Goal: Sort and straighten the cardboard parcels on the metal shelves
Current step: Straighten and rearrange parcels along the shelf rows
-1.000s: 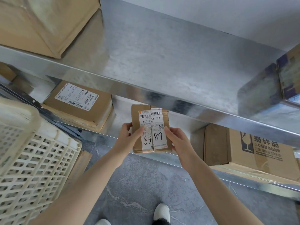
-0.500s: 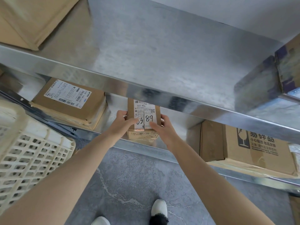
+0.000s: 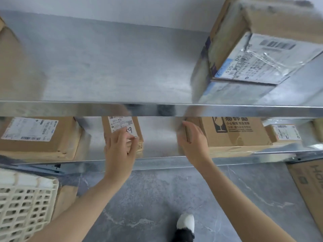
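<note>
head view: the small parcel (image 3: 134,137) stands on the lower metal shelf (image 3: 157,162), under the front edge of the upper metal shelf (image 3: 87,67). its white label faces out, with a handwritten "9" showing beside the fingers. the left hand (image 3: 120,149) lies over the front of the small parcel, its fingers straight and spread, its fingertips on the label, gripping nothing. to the right of the small parcel, across a bare stretch of shelf, the right hand (image 3: 194,142) is flat, its fingers straight and together against the left end of a large printed box (image 3: 234,133); blur hides whether they press it. further right of the small parcel, just past that box, sits a little labelled parcel (image 3: 284,134). to the left of the small parcel, apart from it, a flat parcel (image 3: 40,138) lies with a white label on top. above the small parcel and to its right, a big taped box (image 3: 262,46) sits tilted on the upper shelf; above and far to the left, a cardboard side (image 3: 10,58) shows at the frame edge. below and left of the small parcel stands a cream lattice crate (image 3: 26,212); what it holds cannot be seen. below and far right, a printed carton (image 3: 309,189) rests on the grey floor (image 3: 148,198), and below the small parcel a white and black shoe (image 3: 186,224) shows.
</note>
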A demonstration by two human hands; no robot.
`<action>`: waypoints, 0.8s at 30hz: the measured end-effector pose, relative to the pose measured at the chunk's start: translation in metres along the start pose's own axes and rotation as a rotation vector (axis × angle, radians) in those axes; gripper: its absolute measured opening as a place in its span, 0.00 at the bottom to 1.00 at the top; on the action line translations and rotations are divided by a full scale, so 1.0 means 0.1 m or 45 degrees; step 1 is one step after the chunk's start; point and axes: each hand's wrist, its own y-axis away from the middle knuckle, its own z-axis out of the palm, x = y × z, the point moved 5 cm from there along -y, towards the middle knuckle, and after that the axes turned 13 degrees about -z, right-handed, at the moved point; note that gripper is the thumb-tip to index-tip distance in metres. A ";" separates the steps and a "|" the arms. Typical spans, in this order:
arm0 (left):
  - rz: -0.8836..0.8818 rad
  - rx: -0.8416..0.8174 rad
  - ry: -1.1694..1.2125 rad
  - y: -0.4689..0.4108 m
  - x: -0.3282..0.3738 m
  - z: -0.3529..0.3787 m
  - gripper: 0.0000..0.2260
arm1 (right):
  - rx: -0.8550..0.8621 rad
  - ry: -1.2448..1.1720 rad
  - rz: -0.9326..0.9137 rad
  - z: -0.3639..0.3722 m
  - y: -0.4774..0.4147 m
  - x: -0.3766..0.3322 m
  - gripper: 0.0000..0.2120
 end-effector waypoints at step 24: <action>-0.856 -0.533 0.448 0.44 1.55 2.09 0.22 | -0.003 -1.036 0.816 -1.76 0.11 2.85 0.31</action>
